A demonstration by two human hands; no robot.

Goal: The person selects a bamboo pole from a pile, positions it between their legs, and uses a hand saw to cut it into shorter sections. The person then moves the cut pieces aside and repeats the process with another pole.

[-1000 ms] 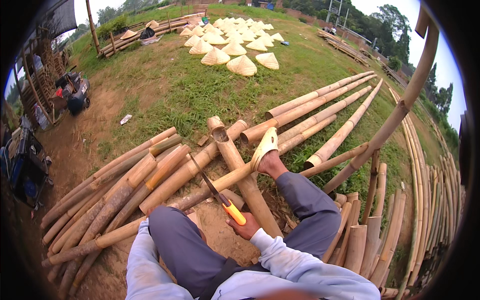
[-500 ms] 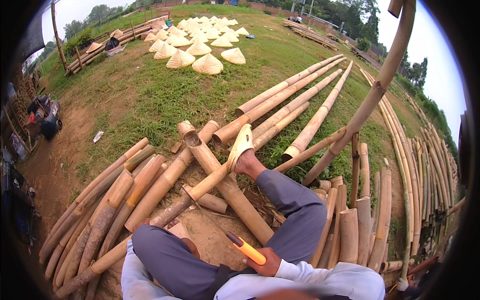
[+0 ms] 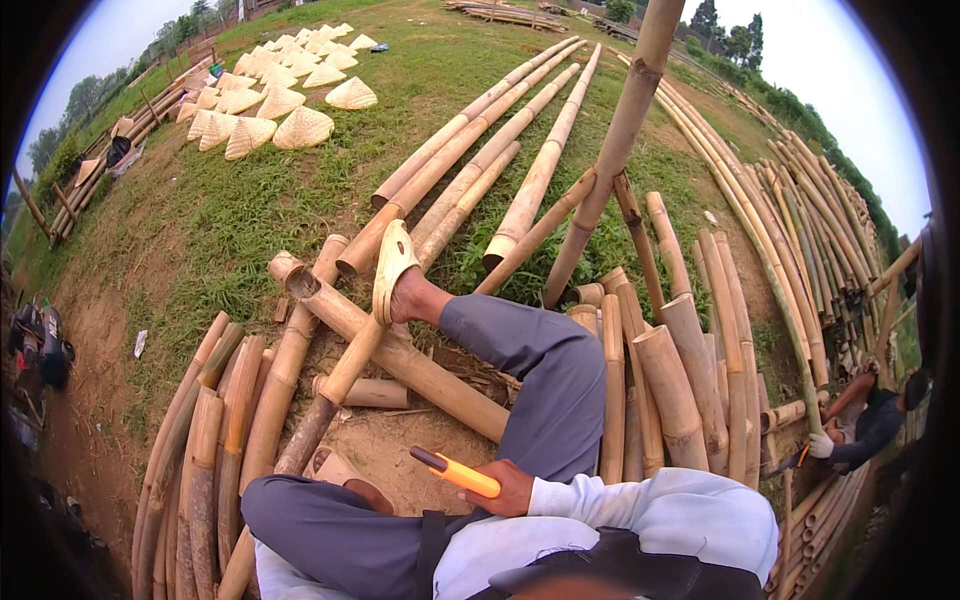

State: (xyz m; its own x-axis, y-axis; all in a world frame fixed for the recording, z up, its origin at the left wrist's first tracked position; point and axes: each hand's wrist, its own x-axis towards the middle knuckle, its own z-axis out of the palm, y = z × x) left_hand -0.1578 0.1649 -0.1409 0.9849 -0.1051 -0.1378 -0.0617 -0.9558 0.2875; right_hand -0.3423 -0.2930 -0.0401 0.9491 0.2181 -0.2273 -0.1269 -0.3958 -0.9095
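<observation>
My right hand is closed around the orange handle of a saw, held above my lap. Its dark brown end points up and left; the blade cannot be made out now. My left hand is hidden behind my bent left knee. A bamboo pole slants past that knee, resting across a thicker bamboo log. My right foot, in a cream clog, presses on the pole's upper end. The other clog stands on the dirt by my left knee.
Cut bamboo lengths lie at left and lean at right. Long bamboo poles stretch across the grass. An upright bamboo post rises ahead. Woven cone hats sit far left. Another person in gloves handles bamboo at far right.
My view has turned right, bringing the other person further in. The saw, whose blade was against the bamboo pole before, is now away from it in my right hand.
</observation>
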